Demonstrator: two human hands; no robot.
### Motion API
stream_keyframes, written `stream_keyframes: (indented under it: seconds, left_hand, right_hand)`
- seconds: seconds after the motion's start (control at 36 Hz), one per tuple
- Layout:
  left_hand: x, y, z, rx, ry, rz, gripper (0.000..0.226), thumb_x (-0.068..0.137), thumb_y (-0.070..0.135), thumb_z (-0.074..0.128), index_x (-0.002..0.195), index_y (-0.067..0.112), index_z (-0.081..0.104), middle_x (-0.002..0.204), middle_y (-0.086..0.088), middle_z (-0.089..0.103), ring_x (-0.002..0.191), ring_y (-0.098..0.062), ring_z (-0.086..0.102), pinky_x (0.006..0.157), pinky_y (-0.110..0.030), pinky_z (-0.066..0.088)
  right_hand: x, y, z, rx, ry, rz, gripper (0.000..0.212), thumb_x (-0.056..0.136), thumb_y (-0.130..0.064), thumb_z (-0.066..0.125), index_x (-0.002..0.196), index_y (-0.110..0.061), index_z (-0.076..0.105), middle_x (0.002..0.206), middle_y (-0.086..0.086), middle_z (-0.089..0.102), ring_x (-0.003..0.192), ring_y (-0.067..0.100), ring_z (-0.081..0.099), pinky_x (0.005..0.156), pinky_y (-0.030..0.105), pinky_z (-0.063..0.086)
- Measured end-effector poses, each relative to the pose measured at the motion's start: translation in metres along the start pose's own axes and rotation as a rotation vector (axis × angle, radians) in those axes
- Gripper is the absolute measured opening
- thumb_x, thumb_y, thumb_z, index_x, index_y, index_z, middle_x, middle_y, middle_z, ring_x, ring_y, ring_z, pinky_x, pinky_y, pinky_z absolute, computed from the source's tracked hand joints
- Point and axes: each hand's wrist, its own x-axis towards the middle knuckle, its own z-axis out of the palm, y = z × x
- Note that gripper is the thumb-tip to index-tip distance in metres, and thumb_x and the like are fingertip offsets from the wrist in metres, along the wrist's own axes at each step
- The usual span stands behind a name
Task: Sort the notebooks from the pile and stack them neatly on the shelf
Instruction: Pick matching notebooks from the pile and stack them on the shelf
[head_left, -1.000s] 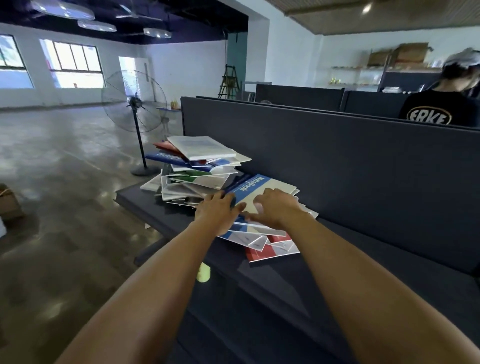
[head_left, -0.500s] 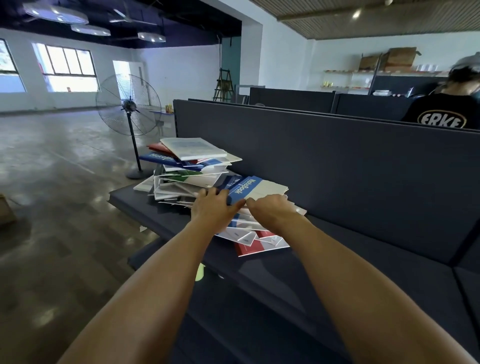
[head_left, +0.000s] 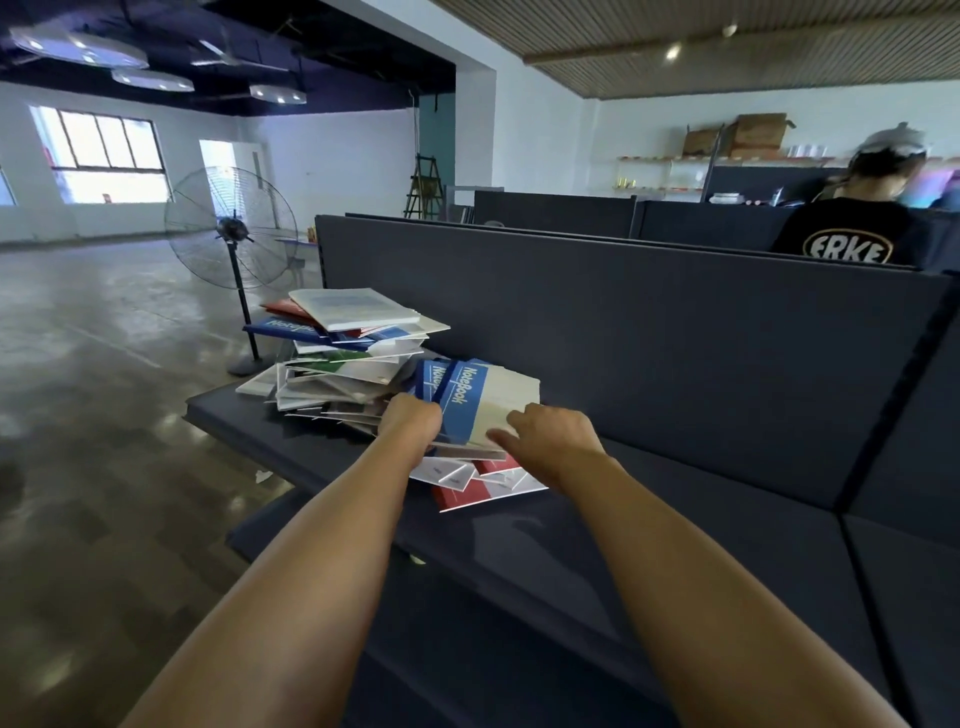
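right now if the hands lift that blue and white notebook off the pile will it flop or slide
The blue and white notebook looks thin and soft-covered, so it would probably bend. Its cover looks smooth and it lies tilted on loose books, so it may slide. The left hand grips its edge; the right hand rests on it.

Polished concrete floor (head_left: 88, 374), white walls, bright windows (head_left: 104, 156), pedestal fan (head_left: 231, 228), dark partition panels (head_left: 623, 322), and cardboard boxes (head_left: 758, 132) on a far rack.

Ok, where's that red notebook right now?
In the head view the red notebook lies flat on the dark shelf, at the bottom of the near stack, poking out just below the right hand.
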Motion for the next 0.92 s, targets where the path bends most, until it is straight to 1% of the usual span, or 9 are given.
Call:
stream_keyframes:
  seconds: [0.14, 0.19, 0.28, 0.33, 0.42, 0.5, 0.61, 0.75, 0.92]
  left_hand:
    - [-0.008, 0.009, 0.006, -0.014, 0.001, 0.004, 0.035, 0.093, 0.006, 0.045, 0.127, 0.001, 0.051, 0.121, -0.019, 0.058, 0.110, -0.034, 0.057, 0.079, -0.036, 0.046]
    - [-0.011, 0.010, 0.010, -0.046, -0.032, 0.001, 0.031, 0.095, 0.006, 0.042, 0.124, 0.003, 0.051, 0.109, -0.017, 0.057, 0.105, -0.033, 0.057, 0.075, -0.034, 0.043]
    - [-0.020, 0.009, 0.017, -0.121, -0.048, -0.015, 0.024, 0.095, 0.006, 0.041, 0.117, 0.008, 0.050, 0.086, -0.007, 0.051, 0.080, -0.024, 0.052, 0.070, -0.033, 0.040]
    - [-0.025, 0.007, 0.020, -0.141, -0.045, 0.001, 0.025, 0.094, 0.005, 0.043, 0.118, 0.010, 0.048, 0.089, -0.006, 0.051, 0.068, -0.017, 0.046, 0.064, -0.030, 0.040]
    - [-0.034, 0.005, 0.025, -0.134, -0.053, 0.033, 0.032, 0.092, 0.000, 0.044, 0.123, 0.005, 0.049, 0.096, -0.009, 0.053, 0.068, -0.017, 0.047, 0.055, -0.029, 0.036]
    - [-0.043, 0.005, 0.032, -0.077, -0.103, 0.078, 0.036, 0.089, -0.005, 0.047, 0.124, 0.001, 0.052, 0.103, -0.010, 0.057, 0.082, -0.022, 0.051, 0.066, -0.031, 0.039]
    - [-0.056, 0.004, 0.041, -0.007, -0.159, 0.101, 0.035, 0.086, -0.006, 0.049, 0.120, 0.002, 0.053, 0.103, -0.011, 0.059, 0.086, -0.026, 0.055, 0.072, -0.033, 0.044]
    - [-0.072, 0.004, 0.057, -0.060, -0.168, 0.112, 0.038, 0.087, -0.004, 0.044, 0.124, 0.002, 0.050, 0.112, -0.014, 0.059, 0.088, -0.025, 0.054, 0.059, -0.028, 0.041]
    - [-0.094, 0.007, 0.084, -0.056, -0.203, 0.198, 0.040, 0.088, 0.001, 0.039, 0.127, 0.006, 0.047, 0.120, -0.016, 0.059, 0.096, -0.029, 0.056, 0.077, -0.038, 0.047]
  right_hand:
    - [-0.003, 0.002, 0.002, 0.276, -0.042, 0.374, 0.048, 0.100, -0.049, 0.031, 0.124, -0.013, 0.051, 0.119, 0.008, 0.061, 0.104, 0.027, 0.060, 0.073, 0.032, 0.043]
    - [-0.003, 0.002, 0.003, 0.465, -0.114, 0.470, 0.047, 0.100, -0.045, 0.036, 0.129, -0.009, 0.044, 0.125, 0.010, 0.058, 0.110, 0.028, 0.057, 0.078, 0.033, 0.042]
    - [-0.003, 0.002, 0.004, 0.671, -0.144, 0.554, 0.045, 0.099, -0.040, 0.041, 0.130, -0.007, 0.038, 0.127, 0.012, 0.055, 0.112, 0.029, 0.056, 0.083, 0.035, 0.046]
    - [-0.003, 0.005, 0.004, 0.755, -0.120, 0.627, 0.047, 0.098, -0.039, 0.044, 0.131, -0.006, 0.036, 0.129, 0.013, 0.054, 0.114, 0.031, 0.055, 0.085, 0.035, 0.046]
    - [-0.004, 0.017, 0.005, 0.893, -0.057, 0.764, 0.053, 0.095, -0.038, 0.051, 0.131, -0.001, 0.039, 0.131, 0.015, 0.054, 0.117, 0.033, 0.053, 0.081, 0.031, 0.041]
    - [-0.009, 0.029, 0.006, 1.022, 0.013, 0.866, 0.047, 0.089, -0.034, 0.060, 0.123, -0.002, 0.051, 0.123, 0.013, 0.060, 0.106, 0.032, 0.059, 0.081, 0.033, 0.046]
    - [-0.024, 0.039, 0.008, 1.026, 0.019, 0.923, 0.041, 0.084, -0.023, 0.065, 0.119, -0.006, 0.053, 0.113, 0.011, 0.062, 0.083, 0.025, 0.056, 0.063, 0.030, 0.045]
    - [-0.042, 0.047, 0.008, 1.025, -0.011, 0.956, 0.046, 0.084, -0.017, 0.063, 0.125, -0.003, 0.050, 0.117, 0.013, 0.060, 0.100, 0.030, 0.062, 0.074, 0.035, 0.054]
    - [-0.077, 0.062, 0.000, 0.887, 0.057, 0.994, 0.050, 0.090, -0.020, 0.058, 0.132, -0.002, 0.038, 0.127, 0.013, 0.055, 0.112, 0.031, 0.056, 0.074, 0.033, 0.044]
